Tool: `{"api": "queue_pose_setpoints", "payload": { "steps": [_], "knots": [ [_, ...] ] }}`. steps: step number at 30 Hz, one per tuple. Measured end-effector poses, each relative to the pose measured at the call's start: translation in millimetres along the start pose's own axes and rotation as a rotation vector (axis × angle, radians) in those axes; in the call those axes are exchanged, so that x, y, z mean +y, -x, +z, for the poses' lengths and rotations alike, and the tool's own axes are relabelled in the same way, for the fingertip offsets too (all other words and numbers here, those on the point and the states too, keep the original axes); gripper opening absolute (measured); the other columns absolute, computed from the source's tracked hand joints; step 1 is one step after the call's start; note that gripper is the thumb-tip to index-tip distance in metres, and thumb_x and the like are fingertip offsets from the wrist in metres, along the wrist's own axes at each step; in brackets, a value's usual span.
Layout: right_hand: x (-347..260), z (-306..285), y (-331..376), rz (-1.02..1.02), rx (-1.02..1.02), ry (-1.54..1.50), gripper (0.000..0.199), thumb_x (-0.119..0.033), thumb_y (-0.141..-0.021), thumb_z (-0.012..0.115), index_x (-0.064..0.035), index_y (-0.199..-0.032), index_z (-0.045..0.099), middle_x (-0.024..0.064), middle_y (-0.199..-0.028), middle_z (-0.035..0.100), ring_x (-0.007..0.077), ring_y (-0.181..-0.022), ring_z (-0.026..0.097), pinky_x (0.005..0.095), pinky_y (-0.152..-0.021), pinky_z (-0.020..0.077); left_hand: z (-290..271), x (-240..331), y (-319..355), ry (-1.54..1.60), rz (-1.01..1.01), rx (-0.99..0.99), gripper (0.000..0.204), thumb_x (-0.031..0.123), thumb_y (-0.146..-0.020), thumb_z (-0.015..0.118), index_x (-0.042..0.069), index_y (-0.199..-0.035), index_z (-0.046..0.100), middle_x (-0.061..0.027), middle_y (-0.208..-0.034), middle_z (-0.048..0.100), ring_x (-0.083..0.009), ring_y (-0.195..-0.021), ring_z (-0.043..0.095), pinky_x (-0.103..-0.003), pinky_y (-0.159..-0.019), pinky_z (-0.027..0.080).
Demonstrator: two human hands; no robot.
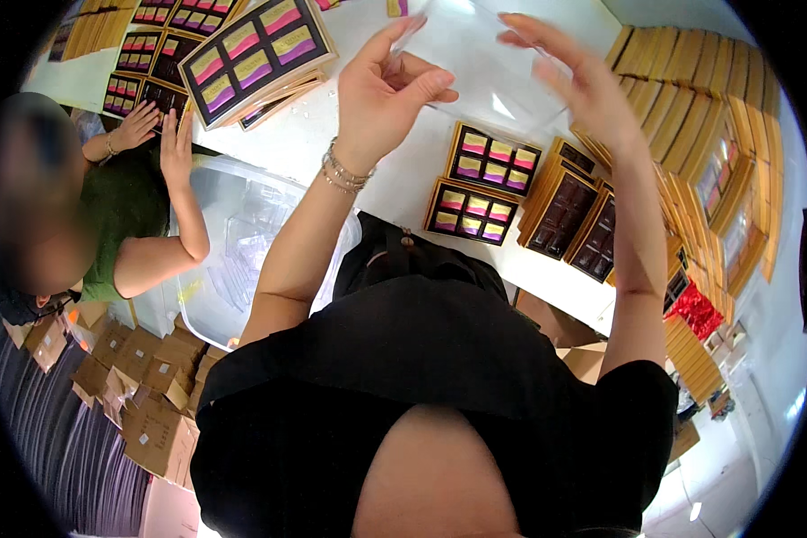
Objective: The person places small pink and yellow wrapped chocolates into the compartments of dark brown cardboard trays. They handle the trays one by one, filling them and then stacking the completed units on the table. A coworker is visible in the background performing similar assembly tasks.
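Across the white worktop [399, 184], two dark trays [493, 159] of pink-and-purple packets lie beside gold-edged boxes [560, 212]. Above it, a clear plastic piece [489, 67] spans both hands: the left hand [377, 99] grips its left edge; the blurred right hand [592, 90] is at the other side, its grip impossible to tell.

the person wears a plain black top [332, 386] with loose short sleeves [638, 408], and slim, pale, beaded-looking bracelets [342, 177] in several strands circle the left wrist [360, 152].
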State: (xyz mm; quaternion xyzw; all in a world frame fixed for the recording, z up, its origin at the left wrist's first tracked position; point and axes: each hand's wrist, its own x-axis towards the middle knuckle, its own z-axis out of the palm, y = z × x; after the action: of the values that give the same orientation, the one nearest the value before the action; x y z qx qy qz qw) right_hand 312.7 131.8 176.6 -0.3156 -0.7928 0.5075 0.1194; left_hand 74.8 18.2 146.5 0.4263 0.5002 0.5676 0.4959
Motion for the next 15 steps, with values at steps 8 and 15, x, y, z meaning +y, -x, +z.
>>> {"api": "queue_pose_setpoints", "payload": {
  "steps": [8,15],
  "knots": [
    [12.9,80.6,97.3,0.367,0.201,1.042,0.108,-0.038,-0.063,0.084,-0.012,-0.148,0.022,0.0212,-0.13,0.038,0.0363,-0.121,0.041,0.054,-0.099,0.0331,48.6,-103.7,61.1,0.033,-0.314,-0.045,0.053,0.015,-0.086,0.067,0.001,-0.131,0.044,-0.0169,-0.112,0.06,-0.0252,-0.106,0.058,-0.035,-0.085,0.051],
    [63.8,75.2,119.8,0.24,0.236,0.668,0.115,-0.029,-0.061,0.082,-0.0042,-0.148,0.011,0.0238,-0.139,0.029,0.0418,-0.128,0.031,0.061,-0.102,0.0274,50.3,-183.6,71.2,-0.739,-0.023,-0.071,0.05,0.022,-0.078,0.07,0.009,-0.124,0.055,-0.0137,-0.111,0.056,-0.0311,-0.104,0.052,-0.039,-0.089,0.046]
  ]
}}
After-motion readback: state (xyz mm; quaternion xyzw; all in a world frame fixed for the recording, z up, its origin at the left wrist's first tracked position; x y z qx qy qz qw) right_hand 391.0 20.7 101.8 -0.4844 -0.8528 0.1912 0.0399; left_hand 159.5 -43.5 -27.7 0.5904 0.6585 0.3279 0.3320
